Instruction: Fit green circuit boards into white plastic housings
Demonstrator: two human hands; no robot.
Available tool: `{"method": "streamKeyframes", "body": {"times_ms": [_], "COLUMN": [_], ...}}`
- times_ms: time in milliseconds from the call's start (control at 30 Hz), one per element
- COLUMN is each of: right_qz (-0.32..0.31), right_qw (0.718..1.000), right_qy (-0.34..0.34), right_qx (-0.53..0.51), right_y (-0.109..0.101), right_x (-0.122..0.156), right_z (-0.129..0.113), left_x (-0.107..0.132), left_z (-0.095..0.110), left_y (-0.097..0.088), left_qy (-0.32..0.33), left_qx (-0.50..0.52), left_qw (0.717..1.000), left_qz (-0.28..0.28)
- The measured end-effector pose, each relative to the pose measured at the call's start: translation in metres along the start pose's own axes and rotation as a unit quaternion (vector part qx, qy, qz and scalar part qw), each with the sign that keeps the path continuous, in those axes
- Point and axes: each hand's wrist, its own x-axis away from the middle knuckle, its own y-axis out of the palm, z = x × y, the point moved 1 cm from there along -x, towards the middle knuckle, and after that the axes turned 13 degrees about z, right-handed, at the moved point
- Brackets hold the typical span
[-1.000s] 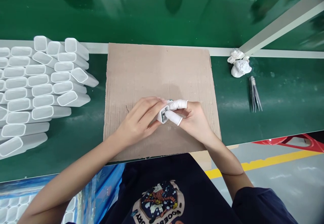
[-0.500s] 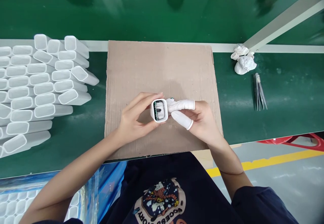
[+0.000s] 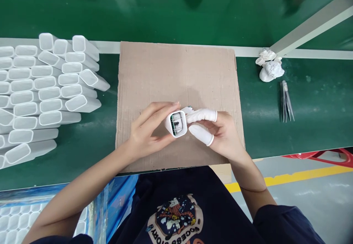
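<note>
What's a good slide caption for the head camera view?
Left hand and right hand hold a white shell above cardboard, empty shells stacked alongside.

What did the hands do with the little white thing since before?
The left hand tipped the white shell up, so its open end now faces the camera, insides showing. The right hand stays against its right side. Cardboard, stacked shells and tweezers kept their places.

One card (image 3: pixel 176 75), one held shell (image 3: pixel 176 123), about thirty stacked shells (image 3: pixel 49 89), two finger cots (image 3: pixel 202 115), one wad (image 3: pixel 270 71), one bunch of tweezers (image 3: pixel 286 100), one left hand (image 3: pixel 149 133), one right hand (image 3: pixel 223 137)
</note>
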Motion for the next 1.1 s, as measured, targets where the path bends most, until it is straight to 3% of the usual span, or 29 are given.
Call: {"method": "streamKeyframes", "body": {"times_ms": [333,533,633,700,733,767,800,867,933,1000,1100], "right_qz": [0.005,0.016,0.003,0.008,0.019,0.039,0.054,0.076,0.085,0.086,0.089], "right_qw": [0.992,0.973,0.951,0.914,0.882,0.836,0.817,0.791,0.77,0.759,0.757], "right_qy": [-0.086,-0.087,-0.099,-0.094,-0.083,-0.07,-0.065,-0.044,-0.013,0.009,-0.003], "right_qx": [0.088,0.211,0.293,0.395,0.464,0.542,0.57,0.605,0.632,0.646,0.647], "right_y": [0.001,0.02,0.014,-0.002,-0.011,-0.021,-0.03,-0.046,-0.056,-0.061,-0.059], "right_x": [0.0,0.002,-0.023,-0.061,-0.085,-0.112,-0.139,-0.19,-0.226,-0.242,-0.233], "right_z": [0.003,0.011,0.007,0.0,-0.004,-0.007,-0.01,-0.011,-0.007,-0.002,0.001], "left_x": [0.001,0.014,0.017,0.014,0.01,0.005,-0.001,-0.012,-0.019,-0.018,-0.004], "left_z": [-0.006,-0.007,-0.008,-0.012,-0.015,-0.019,-0.024,-0.036,-0.049,-0.059,-0.066], "left_y": [-0.002,0.006,0.012,0.012,0.008,0.003,-0.006,-0.03,-0.06,-0.088,-0.115], "left_qy": [0.062,0.018,-0.036,-0.057,-0.058,-0.052,-0.045,-0.036,-0.073,-0.094,-0.112], "left_qx": [0.014,-0.014,-0.023,-0.051,-0.077,-0.108,-0.143,-0.219,-0.32,-0.402,-0.461], "left_qw": [0.998,1.0,0.999,0.997,0.995,0.993,0.988,0.975,0.945,0.911,0.879], "left_qz": [0.013,-0.006,-0.016,-0.021,-0.023,-0.025,-0.025,-0.016,0.005,-0.003,-0.04]}}
